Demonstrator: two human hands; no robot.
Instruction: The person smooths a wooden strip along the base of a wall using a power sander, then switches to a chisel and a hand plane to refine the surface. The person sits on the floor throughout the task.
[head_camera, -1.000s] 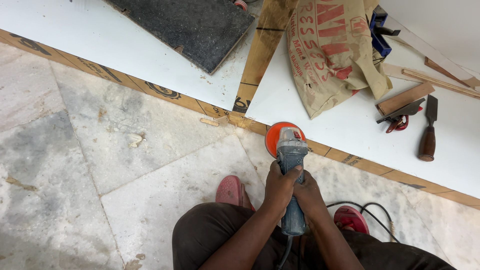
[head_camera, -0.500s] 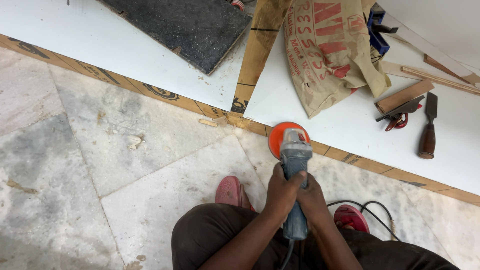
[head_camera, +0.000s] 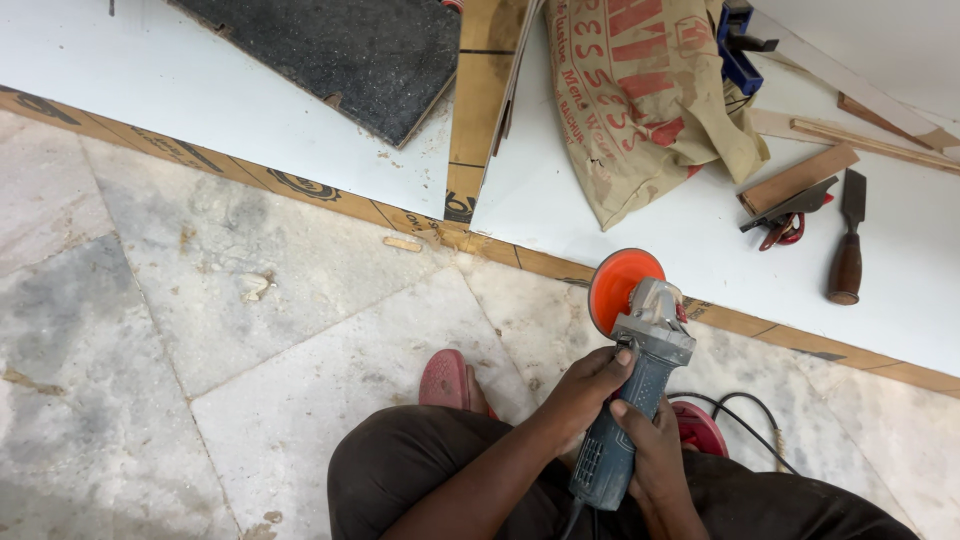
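Angle grinder (head_camera: 630, 400) — both hands wrapped on its body, left hand (head_camera: 585, 385) forward, right hand (head_camera: 655, 450) rearward — orange disc (head_camera: 620, 285) ahead, touching the board edge (head_camera: 730, 320).

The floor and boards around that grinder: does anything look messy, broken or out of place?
Somewhat. The dark board has chipped, ragged edges. A small wood offcut and pale debris lie loose on the marble floor. A crumpled paper sack slumps over the white panel. Both hands, left hand and right hand, grip the angle grinder normally.
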